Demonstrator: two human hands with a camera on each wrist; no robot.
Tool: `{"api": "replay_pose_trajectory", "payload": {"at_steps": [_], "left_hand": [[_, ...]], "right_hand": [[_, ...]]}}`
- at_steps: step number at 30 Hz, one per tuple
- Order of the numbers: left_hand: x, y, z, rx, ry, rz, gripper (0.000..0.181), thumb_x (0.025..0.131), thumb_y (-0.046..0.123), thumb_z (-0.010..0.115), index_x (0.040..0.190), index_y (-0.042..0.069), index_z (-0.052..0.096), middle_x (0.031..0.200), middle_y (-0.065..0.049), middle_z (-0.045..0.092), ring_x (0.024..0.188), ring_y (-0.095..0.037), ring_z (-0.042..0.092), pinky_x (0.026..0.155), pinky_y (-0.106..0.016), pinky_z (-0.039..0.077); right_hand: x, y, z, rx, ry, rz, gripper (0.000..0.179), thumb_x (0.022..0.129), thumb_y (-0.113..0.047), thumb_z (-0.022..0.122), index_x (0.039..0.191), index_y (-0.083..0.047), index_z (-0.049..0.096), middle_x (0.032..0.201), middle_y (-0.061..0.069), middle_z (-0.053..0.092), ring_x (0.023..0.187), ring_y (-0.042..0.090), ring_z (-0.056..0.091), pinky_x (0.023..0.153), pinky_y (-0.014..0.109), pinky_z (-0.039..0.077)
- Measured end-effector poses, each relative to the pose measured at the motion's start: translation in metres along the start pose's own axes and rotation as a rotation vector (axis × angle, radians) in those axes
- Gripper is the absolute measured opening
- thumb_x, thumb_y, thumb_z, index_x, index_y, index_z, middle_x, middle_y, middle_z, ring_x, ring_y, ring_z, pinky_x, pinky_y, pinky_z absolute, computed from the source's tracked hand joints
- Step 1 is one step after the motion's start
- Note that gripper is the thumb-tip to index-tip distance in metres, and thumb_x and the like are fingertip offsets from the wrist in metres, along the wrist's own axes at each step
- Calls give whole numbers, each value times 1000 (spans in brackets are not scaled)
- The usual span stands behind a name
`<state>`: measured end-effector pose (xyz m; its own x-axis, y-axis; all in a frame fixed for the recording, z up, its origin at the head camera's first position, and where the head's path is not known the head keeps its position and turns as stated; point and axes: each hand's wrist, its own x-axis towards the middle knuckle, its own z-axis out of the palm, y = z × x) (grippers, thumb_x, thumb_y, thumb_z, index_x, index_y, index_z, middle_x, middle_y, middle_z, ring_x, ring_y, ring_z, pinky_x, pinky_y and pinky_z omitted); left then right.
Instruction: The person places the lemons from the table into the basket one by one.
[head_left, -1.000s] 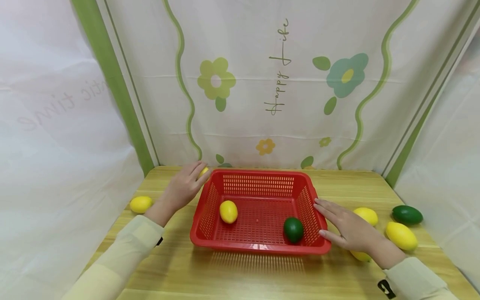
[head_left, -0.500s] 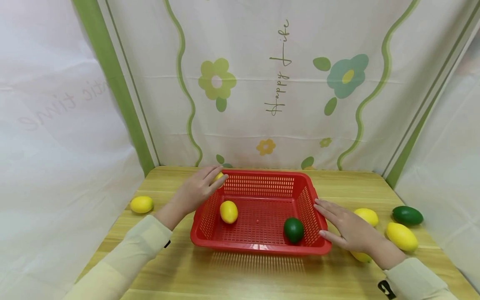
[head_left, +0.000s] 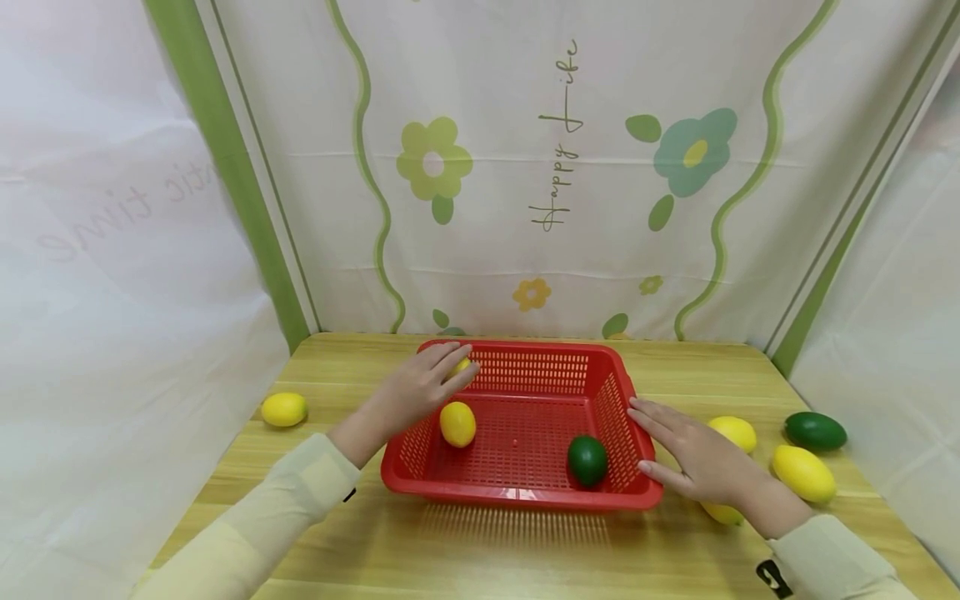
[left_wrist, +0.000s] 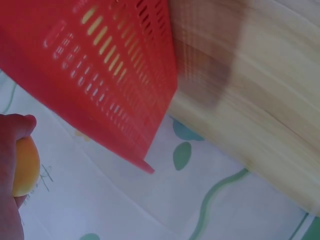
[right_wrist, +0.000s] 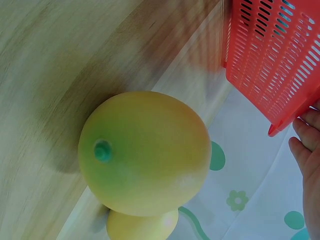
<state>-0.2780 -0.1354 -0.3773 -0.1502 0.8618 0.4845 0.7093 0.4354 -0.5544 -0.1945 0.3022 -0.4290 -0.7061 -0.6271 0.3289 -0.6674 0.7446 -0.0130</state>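
Note:
My left hand (head_left: 416, 390) holds a yellow lemon (head_left: 462, 367) between thumb and fingers, over the left back corner of the red basket (head_left: 517, 497). In the left wrist view that lemon (left_wrist: 28, 167) shows at the left edge, above the basket's rim. My right hand (head_left: 697, 457) rests its outstretched fingers on the basket's right rim. Inside the basket another lemon (head_left: 457, 425) lies at the left, and a dark green oval fruit (head_left: 587, 460) at the right front.
On the wooden table (head_left: 352, 542), one lemon (head_left: 284, 409) lies far left. To the right are more lemons (head_left: 803, 473), partly behind my right hand, and a dark green fruit (head_left: 815, 431). A printed curtain (head_left: 495, 250) encloses the table's back and sides.
My left hand has carried its lemon rightward, from outside the basket's left back corner to over its inside. The right hand and the basket have stayed in place.

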Motion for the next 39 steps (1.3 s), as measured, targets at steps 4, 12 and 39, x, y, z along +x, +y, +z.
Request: {"api": "replay_pose_trajectory", "payload": {"at_steps": [4,12,39], "left_hand": [[5,6,1,-2,-4,28,59,77,1,81,131,5,57,132,-20,55,118,-32,55,98,-38,48],[13,16,4,-28,5,89,57,78,5,81,129,5,56,132,-18,56,118,-30,56,99,-36,47],[22,36,8,-165,-97,118,52,83,11,78,129,8,56,130,-14,57,117,-26,57,94,-33,50]], "right_hand": [[0,0,0,-1,2,-4,69,89,-41,68,142,-2,48,147,16,44,128,34,48,94,51,48],[-1,1,1,-3,10,-5,69,88,-41,68,142,-2,48,147,15,44,127,34,48,94,51,48],[-1,1,1,1,16,-8,69,88,-41,69,141,-1,48,146,16,45,127,34,49,94,51,49]]}}
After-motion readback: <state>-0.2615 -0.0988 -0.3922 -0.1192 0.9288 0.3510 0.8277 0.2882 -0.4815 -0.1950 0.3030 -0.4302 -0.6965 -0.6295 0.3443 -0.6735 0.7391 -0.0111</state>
